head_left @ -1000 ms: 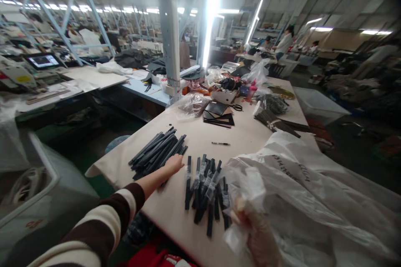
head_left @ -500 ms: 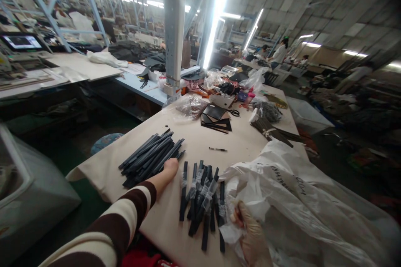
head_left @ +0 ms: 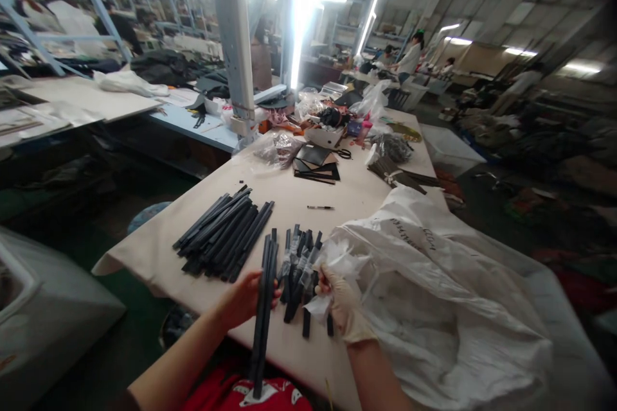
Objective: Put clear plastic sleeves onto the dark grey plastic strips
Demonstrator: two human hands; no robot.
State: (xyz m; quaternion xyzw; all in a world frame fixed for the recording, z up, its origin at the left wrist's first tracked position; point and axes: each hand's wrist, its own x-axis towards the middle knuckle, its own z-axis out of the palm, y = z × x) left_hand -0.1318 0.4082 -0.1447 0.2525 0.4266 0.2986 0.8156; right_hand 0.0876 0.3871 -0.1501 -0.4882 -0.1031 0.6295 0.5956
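My left hand is closed around a long black strip and holds it over the table's near edge, its lower end hanging past the edge. To its left lies a pile of bare black strips. Just right of it lies a group of black strips wrapped in clear plastic. My right hand, in a pale glove, pinches crumpled clear plastic wrap beside those wrapped strips.
A large white plastic bag covers the table's right side. A pen lies mid-table. Further back are black sheets, a tied bundle of strips, scissors and plastic bags. A grey post stands behind. People work in the distance.
My left hand left the bare pile and drew one long black strip toward me. My right hand moved up and left with the plastic wrap. The view shifted right.
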